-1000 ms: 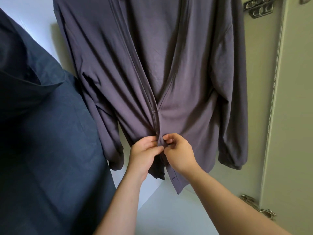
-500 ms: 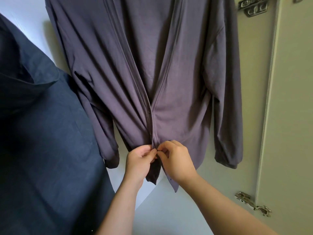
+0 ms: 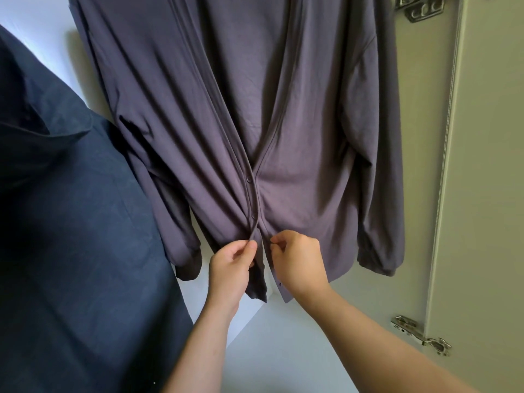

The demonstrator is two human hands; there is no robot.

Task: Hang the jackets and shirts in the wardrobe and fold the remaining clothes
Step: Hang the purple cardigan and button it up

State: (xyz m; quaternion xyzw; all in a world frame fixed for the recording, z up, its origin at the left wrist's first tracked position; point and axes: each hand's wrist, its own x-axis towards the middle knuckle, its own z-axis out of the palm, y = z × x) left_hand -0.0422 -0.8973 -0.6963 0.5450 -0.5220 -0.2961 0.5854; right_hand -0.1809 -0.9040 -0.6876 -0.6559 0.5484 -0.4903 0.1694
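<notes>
Hands shifted down the front of the hanging cardigan

The grey-purple cardigan [image 3: 297, 123] hangs inside the wardrobe, between a dark blue garment [image 3: 71, 222] and the pale wardrobe door [image 3: 487, 194]. Half a second ago the two hands met fingertip to fingertip on its front. Now they sit slightly lower and a narrow gap has opened between them. The left hand [image 3: 231, 268] pinches the button band near the hem between thumb and forefinger. The right hand [image 3: 297, 262], fingers curled, pinches the edge of the opposite front panel just beside it. Above the hands, two buttons [image 3: 249, 179] on the band are closed, and the front falls open higher up. The hem hangs above the wardrobe's white floor [image 3: 269, 350].
</notes>
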